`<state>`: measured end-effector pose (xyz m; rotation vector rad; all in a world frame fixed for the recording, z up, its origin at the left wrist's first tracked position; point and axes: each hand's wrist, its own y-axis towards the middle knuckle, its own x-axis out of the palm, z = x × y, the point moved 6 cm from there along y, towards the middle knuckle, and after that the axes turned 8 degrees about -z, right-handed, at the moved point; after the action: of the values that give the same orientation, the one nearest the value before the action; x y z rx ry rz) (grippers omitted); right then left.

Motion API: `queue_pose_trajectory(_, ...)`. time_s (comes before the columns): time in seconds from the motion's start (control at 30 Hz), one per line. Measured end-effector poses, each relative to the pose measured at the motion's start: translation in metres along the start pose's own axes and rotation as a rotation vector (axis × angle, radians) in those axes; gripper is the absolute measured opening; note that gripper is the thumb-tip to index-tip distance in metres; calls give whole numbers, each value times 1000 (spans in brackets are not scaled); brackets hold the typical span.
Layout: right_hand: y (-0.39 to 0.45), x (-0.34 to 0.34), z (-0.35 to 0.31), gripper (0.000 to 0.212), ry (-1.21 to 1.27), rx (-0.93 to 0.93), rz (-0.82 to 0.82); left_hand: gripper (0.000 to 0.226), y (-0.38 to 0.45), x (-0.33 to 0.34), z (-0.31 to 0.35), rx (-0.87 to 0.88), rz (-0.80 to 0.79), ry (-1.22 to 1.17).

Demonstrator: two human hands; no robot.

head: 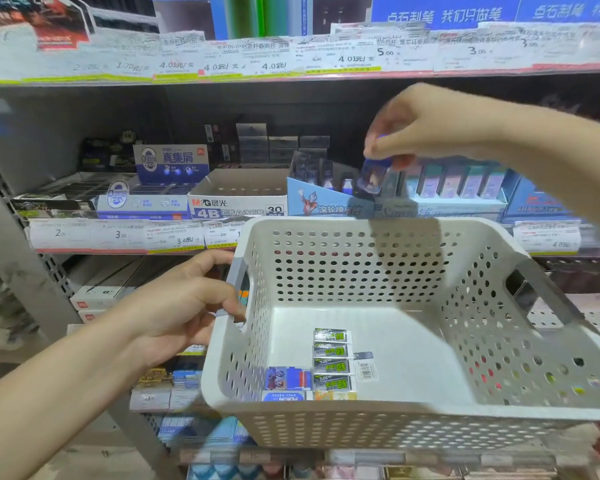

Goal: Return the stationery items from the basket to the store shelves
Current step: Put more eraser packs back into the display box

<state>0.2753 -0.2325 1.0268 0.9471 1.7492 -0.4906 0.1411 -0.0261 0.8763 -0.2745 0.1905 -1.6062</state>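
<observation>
Eraser [373, 178] pinched in right hand [416, 126] should drop upright into blue display box [323, 199]; left hand [184, 306] grips basket [378, 410] handle.

Grey metal store shelves [21, 216] with perforated uprights hold boxed goods; paper price labels [222, 60] line the shelf edges under blue signs [440, 8].
</observation>
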Motion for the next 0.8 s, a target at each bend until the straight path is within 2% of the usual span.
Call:
queue_pose_trajectory(0.07, 11, -3, 9, 20, -90, 22, 28, 69, 1, -1, 0, 12, 1, -9)
queue_pose_trajectory(0.17, 27, 9, 17, 30, -217, 39, -24, 70, 2, 0, 0, 9, -14, 0)
queue_pose_trajectory(0.27, 39, 19, 15, 34, -388, 17, -96, 64, 2, 0, 1, 1, -23, 3)
queue_pose_trajectory(0.33, 44, 24, 12, 28, -464, 18, -178, 67, 2, 0, 1, 2, -22, 4)
queue_pose_trajectory(0.4, 46, 32, 8, 18, -467, 22, -272, 73, 1, 0, 1, 4, -20, 12)
queue_pose_trajectory(0.47, 50, 38, 8, 17, -446, 48, -316, 72, 1, 1, 0, 2, -22, 19)
queue_pose_trajectory(0.57, 53, 41, 10, 20, -439, 97, -310, 62, 0, 1, 1, -1, -21, 1)
queue_pose_trajectory(0.8, 51, 44, 9, 22, -524, 106, -294, 71, 1, -1, 1, 4, -14, 9)
